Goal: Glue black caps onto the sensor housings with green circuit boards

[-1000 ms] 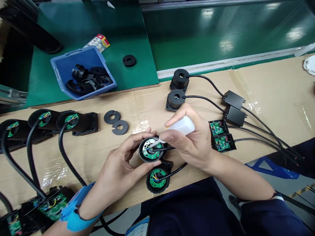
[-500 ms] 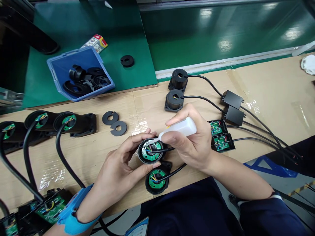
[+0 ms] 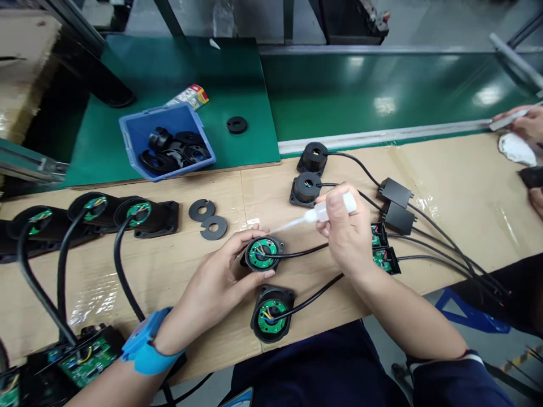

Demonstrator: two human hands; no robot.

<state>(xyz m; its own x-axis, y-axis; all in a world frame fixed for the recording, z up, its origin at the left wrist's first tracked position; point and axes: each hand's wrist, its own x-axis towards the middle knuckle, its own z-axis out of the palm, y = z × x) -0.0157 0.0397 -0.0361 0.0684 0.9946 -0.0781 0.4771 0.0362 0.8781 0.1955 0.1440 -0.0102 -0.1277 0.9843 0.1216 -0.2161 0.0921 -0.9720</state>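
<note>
My left hand (image 3: pixel 216 288) grips a round black housing (image 3: pixel 262 254) with a green circuit board inside, resting on the cardboard-covered bench (image 3: pixel 458 186). A black cable runs from it to the right. My right hand (image 3: pixel 345 229) holds a small white squeeze bottle (image 3: pixel 328 209), its thin nozzle pointing left, raised above and to the right of the housing. A second open housing (image 3: pixel 271 316) with a green board lies nearer to me.
Two black washers (image 3: pixel 207 219) lie left of the housing. A blue bin (image 3: pixel 167 141) of black parts sits on the green mat. Two capped housings (image 3: pixel 311 172), cable boxes (image 3: pixel 396 203) and several more units (image 3: pixel 93 217) surround the hands. Another person's hands (image 3: pixel 524 124) work at far right.
My right hand lifted the bottle up and to the right, taking the nozzle away from the board. The camera view tilted upward. My left hand kept hold of the housing.
</note>
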